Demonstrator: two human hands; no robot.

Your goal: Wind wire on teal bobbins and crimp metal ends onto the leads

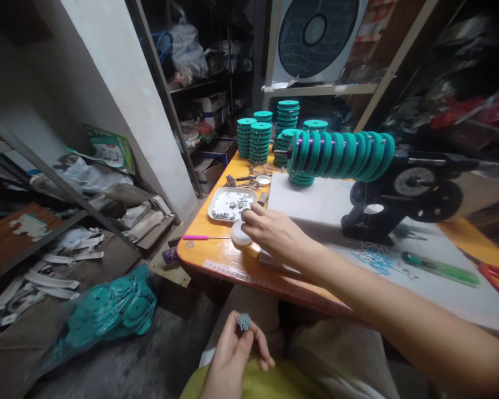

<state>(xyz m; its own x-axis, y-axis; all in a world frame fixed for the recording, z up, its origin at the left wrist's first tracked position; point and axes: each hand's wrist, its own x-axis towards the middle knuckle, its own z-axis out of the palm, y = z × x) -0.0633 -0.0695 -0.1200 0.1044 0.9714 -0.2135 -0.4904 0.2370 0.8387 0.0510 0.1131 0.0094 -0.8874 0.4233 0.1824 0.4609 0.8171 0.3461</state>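
Note:
Low over my lap, my left hand [238,346] is closed around a bundle of small grey metal pins [244,321], their ends packed together and facing up. My right hand [272,228] reaches over the table, fingers pinched together just above a small white round container [241,234]. What the pinch holds, if anything, is too small to make out. Beside those fingertips lies a white tray [214,206] with many loose grey metal pieces [233,204]. A pink-handled thin tool [195,238] rests left of the container.
Stacks of green discs [260,143] stand at the back of the orange table [216,252]. A black machine [372,205] carries a row of green discs [341,155] on its shaft. A green cutter [441,269] lies right. A bag of green discs [108,305] sits lower left.

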